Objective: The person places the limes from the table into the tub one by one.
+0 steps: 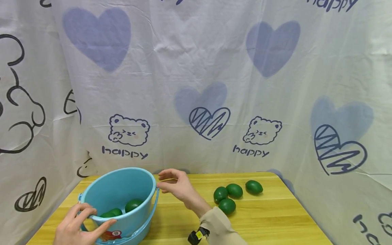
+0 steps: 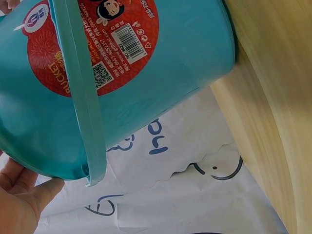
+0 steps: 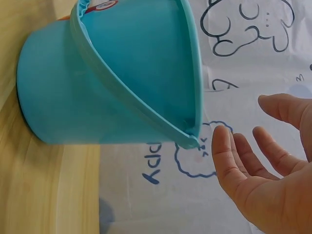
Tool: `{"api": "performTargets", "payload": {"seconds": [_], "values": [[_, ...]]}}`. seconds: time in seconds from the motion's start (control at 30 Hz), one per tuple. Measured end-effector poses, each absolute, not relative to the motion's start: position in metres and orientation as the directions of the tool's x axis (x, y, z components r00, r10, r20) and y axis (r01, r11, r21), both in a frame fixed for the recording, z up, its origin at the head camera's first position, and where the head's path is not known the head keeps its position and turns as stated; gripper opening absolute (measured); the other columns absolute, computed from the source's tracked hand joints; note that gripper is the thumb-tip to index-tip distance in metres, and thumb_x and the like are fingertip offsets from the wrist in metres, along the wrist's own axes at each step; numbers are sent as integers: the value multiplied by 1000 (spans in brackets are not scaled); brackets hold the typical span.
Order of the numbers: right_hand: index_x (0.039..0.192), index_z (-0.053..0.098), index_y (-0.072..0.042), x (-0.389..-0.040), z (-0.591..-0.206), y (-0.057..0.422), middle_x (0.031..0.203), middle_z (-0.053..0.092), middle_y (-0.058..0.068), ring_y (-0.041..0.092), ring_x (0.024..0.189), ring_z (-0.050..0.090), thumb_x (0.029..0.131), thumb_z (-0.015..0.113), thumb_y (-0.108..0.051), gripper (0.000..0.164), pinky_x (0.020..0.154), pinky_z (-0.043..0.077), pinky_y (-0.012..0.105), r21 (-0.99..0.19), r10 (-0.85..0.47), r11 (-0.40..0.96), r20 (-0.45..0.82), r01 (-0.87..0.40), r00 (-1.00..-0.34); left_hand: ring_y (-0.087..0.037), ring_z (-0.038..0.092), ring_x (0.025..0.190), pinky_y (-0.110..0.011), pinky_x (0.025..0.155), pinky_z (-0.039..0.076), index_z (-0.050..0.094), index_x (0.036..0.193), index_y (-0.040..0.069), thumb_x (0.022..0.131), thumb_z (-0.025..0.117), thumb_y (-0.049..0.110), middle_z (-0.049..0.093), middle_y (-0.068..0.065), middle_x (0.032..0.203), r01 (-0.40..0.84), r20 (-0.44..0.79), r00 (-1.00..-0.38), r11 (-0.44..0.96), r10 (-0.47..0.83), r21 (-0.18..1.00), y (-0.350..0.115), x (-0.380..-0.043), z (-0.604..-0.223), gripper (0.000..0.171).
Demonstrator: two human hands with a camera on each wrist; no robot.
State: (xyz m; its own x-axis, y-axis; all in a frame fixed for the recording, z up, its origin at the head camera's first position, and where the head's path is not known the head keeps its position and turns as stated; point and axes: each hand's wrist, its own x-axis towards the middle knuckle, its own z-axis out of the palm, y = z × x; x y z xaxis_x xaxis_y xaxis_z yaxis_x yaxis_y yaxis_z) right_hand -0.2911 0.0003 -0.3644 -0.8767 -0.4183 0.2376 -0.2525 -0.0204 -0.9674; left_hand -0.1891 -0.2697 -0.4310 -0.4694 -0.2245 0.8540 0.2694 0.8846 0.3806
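Note:
A light-blue plastic bucket (image 1: 117, 187) stands on the left of the wooden table, its handle (image 3: 131, 97) hanging down against the outside. Inside lie dark green limes (image 1: 133, 205), partly hidden by the front wall. My left hand (image 1: 76, 223) grips the bucket's rim at the near left; in the left wrist view its thumb (image 2: 48, 191) touches the rim's edge. Beside the far right of the rim is my right hand (image 1: 177, 187), its fingers loosely bent and holding nothing. The right wrist view has this hand (image 3: 268, 180) apart from the bucket.
Several more green limes (image 1: 227, 206) lie on the table (image 1: 266, 221) to the right of the bucket, three of them touching or close together. A white printed cloth (image 1: 190, 61) hangs behind the table and along both sides.

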Motion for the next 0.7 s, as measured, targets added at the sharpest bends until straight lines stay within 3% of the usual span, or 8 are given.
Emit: {"api": "performTargets", "payload": {"seconds": [0.2, 0.5, 0.7], "values": [[116, 64, -4, -290, -366, 18, 112, 66, 13, 20, 96, 68, 91, 71, -14, 28, 80, 58, 35, -960, -420, 2, 255, -281, -871, 9, 36, 71, -5, 60, 35, 62, 67, 16, 32, 100, 32, 55, 4, 79, 300, 868, -448, 879, -212, 369, -270, -190, -431, 54], [115, 65, -3, -289, -372, 52, 110, 68, 9, 20, 98, 67, 93, 68, -19, 27, 84, 57, 42, -971, -407, 31, 203, -236, -891, 5, 38, 68, -7, 58, 35, 61, 67, 18, 32, 100, 31, 55, 4, 79, 297, 869, -443, 879, -220, 374, -269, -190, -431, 54], [117, 65, -3, -292, -378, 77, 115, 67, 17, 26, 101, 67, 95, 66, -23, 30, 83, 57, 39, -976, -376, 55, 174, -210, -910, 9, 37, 70, -5, 60, 35, 61, 66, 18, 31, 100, 32, 56, 4, 79, 291, 867, -447, 881, -219, 373, -268, -189, -431, 54]]}}
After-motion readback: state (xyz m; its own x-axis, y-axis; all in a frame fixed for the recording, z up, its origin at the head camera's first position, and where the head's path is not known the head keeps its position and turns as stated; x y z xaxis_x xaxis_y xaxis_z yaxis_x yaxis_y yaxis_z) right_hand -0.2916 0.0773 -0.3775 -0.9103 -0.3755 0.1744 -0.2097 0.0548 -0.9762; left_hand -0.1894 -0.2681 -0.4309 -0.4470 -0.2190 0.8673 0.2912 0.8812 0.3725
